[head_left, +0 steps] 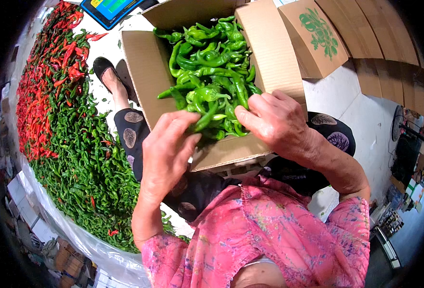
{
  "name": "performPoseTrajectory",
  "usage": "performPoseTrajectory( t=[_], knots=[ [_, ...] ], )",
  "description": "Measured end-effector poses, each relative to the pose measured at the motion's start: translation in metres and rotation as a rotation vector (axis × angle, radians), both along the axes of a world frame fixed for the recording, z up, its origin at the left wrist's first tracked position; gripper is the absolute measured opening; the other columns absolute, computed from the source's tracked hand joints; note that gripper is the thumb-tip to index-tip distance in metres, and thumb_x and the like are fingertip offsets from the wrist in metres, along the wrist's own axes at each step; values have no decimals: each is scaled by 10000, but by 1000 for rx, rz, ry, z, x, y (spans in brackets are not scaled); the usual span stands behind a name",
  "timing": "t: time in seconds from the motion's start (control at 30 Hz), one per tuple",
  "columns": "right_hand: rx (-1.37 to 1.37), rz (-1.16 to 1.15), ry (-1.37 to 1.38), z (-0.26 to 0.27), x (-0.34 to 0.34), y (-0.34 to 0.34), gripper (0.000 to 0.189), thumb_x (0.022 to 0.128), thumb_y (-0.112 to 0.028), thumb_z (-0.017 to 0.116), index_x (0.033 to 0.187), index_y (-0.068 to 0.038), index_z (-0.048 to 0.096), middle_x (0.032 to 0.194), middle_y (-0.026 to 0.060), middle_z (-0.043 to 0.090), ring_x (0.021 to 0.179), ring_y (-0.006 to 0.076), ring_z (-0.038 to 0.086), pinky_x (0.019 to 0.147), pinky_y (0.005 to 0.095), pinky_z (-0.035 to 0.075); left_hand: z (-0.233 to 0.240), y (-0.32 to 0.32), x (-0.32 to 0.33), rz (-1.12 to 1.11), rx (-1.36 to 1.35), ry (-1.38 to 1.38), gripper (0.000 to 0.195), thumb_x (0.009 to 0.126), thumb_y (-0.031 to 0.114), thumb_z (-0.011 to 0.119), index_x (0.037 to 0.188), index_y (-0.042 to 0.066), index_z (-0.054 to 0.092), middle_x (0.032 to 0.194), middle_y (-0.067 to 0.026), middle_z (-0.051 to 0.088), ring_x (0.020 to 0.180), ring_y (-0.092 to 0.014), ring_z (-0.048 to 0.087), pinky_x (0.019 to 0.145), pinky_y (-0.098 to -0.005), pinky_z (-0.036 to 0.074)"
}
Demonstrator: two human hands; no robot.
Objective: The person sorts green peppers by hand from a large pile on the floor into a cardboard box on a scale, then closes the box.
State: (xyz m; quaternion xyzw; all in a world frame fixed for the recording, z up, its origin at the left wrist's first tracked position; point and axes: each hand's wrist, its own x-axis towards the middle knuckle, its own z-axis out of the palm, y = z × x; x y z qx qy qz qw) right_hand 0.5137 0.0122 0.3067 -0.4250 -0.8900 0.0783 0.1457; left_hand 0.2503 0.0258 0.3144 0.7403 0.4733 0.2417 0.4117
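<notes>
Before me stands an open cardboard box [147,61], its flaps spread, filled with green peppers [212,61]. My left hand [168,147] is at the near left corner of the box, its thumb and fingers closed on a green pepper [207,118]. At the near right side, my right hand [278,120] reaches over the box edge, fingers curled against the peppers; whether it grips one I cannot tell.
A long heap of green peppers [86,176] and red peppers [35,118] lies at the left on plastic sheeting [100,248]. A digital scale [111,10] is at the top left. More cardboard boxes [311,39] stand at the upper right.
</notes>
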Motion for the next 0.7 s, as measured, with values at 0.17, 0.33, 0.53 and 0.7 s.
performPoseTrajectory(
  t=[0.17,0.33,0.53,0.7],
  knots=[
    [-234,-44,70,4,6,-5,265,788,-121,681,1042,-55,707,853,64,589,760,256,617,662,375,506,15,-2,-11,241,-728,-467,243,926,34,723,1153,-20,655,1050,-126,718,885,-153,690,768,-272,565],
    [-422,-220,477,23,5,5,138,856,-130,715,949,-44,660,912,132,612,909,326,611,798,424,491,16,-3,-8,315,-806,-709,230,976,82,674,1180,-2,606,1041,-145,734,911,-185,715,758,-263,578],
    [-598,-143,477,11,11,3,168,881,-119,694,985,-36,589,877,149,636,870,373,636,766,458,485,16,-3,-5,313,-918,-845,302,950,76,709,1223,-1,607,1081,-153,726,928,-224,725,785,-307,594],
    [-443,-79,215,14,10,-5,205,902,-219,703,999,-73,597,900,103,642,865,335,631,767,441,463,13,-5,-7,289,-834,-731,291,884,28,775,1152,26,661,957,-35,700,849,-133,672,759,-270,553]
  ],
)
